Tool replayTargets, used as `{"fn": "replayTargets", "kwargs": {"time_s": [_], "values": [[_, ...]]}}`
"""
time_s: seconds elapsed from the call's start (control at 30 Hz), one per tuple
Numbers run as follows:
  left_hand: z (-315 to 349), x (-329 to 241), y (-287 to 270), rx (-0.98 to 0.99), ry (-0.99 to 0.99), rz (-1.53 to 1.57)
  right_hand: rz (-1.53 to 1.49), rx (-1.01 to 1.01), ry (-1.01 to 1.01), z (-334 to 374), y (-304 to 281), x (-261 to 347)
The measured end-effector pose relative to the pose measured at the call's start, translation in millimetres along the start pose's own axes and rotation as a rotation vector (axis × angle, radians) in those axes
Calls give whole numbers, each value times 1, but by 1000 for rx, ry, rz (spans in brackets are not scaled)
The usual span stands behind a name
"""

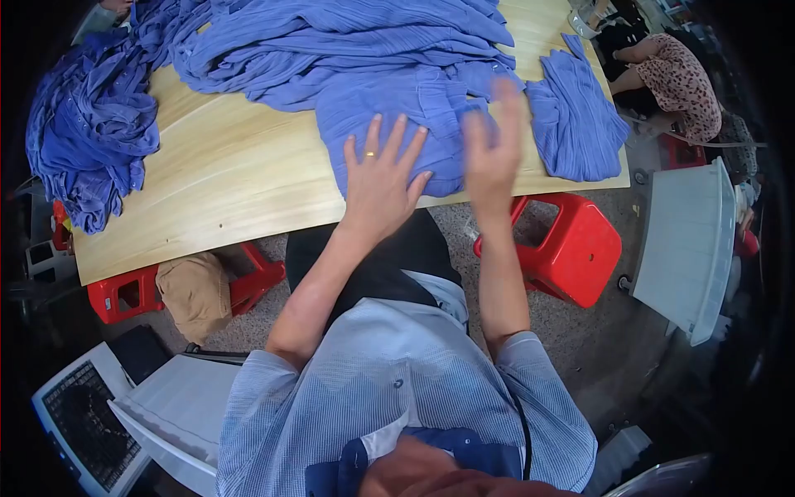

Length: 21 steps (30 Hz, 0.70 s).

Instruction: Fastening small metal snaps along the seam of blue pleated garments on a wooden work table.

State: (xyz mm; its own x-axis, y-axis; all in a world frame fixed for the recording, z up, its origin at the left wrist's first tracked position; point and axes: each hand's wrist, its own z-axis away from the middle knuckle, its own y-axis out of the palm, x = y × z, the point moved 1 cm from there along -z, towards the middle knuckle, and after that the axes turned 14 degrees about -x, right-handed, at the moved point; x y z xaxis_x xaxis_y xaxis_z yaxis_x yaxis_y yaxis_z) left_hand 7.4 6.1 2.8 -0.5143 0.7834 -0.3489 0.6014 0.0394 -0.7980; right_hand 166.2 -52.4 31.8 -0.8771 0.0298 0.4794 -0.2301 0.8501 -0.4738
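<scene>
Garment (pixel 443 147): blue-violet, thin crinkled cloth, folded approx. rect., gathered band (pixel 432 95) twd. rt. side; lies flat w/ a few creases, upper ctr. of frame.

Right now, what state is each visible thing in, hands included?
Left hand: palm down, spread.
Right hand: motion-blurred, open, apparently empty.
Blue cloth under the left hand: lying flat, creased.
Far blue pile: loosely bunched.
Left blue heap: crumpled, overhanging the table.
Right blue cloth: lying flat, wrinkled.
Right red stool: unoccupied.
Tan cloth: rumpled.
White wheeled bin: standing, contents unclear.
</scene>
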Motion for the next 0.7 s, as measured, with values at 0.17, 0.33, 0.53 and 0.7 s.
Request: {"fn": "replayTargets", "kwargs": {"time_s": [0.17,0.33,0.53,0.7], "values": [[0,34,-9,-336,-158,212,211,202,34,28,36,-37],[5,70,-30,-117,-876,284,158,211,25,39,42,-34],[11,62,-5,-148,-939,838,81,124,108,45,23,-39],[22,29,-14,-93,-1323,1284,233,-40,154,46,18,-50]]}}
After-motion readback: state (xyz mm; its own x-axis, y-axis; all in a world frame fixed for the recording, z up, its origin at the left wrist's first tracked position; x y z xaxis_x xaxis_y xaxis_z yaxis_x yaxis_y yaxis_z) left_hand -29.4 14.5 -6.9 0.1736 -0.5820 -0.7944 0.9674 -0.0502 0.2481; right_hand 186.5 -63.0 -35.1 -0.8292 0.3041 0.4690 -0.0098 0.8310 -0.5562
